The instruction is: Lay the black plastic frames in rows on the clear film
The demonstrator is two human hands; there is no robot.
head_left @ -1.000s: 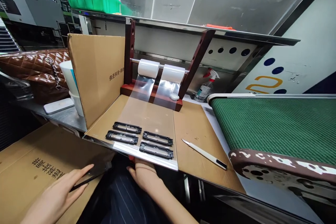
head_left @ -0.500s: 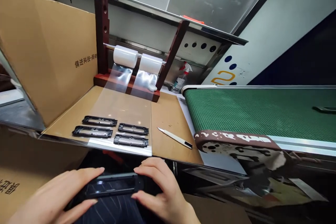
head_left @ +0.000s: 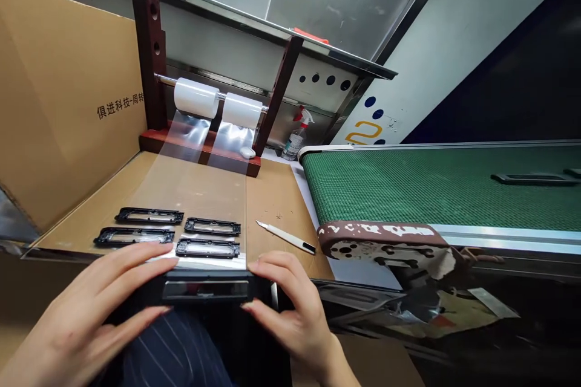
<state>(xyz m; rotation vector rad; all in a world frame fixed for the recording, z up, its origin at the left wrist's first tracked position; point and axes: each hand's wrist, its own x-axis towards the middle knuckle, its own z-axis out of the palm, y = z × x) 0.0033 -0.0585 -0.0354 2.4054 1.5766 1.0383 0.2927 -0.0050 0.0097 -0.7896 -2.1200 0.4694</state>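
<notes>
Both hands hold one long black plastic frame (head_left: 206,289) level, just in front of the bench edge above my lap. My left hand (head_left: 86,308) grips its left end with fingers pinched around it. My right hand (head_left: 290,314) grips the right end the same way. Beyond the frame, several similar black frames (head_left: 177,233) lie in two rows on a clear film sheet (head_left: 190,187). The film runs down from two white rolls (head_left: 218,103) on a dark red stand (head_left: 149,54).
A white craft knife (head_left: 285,237) lies on the cardboard mat (head_left: 276,199) right of the film. A green conveyor belt (head_left: 431,184) carries another black frame (head_left: 533,179) at right. A cardboard wall (head_left: 59,103) stands at left. A spray bottle (head_left: 295,136) is behind.
The hands have lifted the black frame up and forward toward the bench edge. A second ago the left hand alone held it over the carton at left. The view turned right.
</notes>
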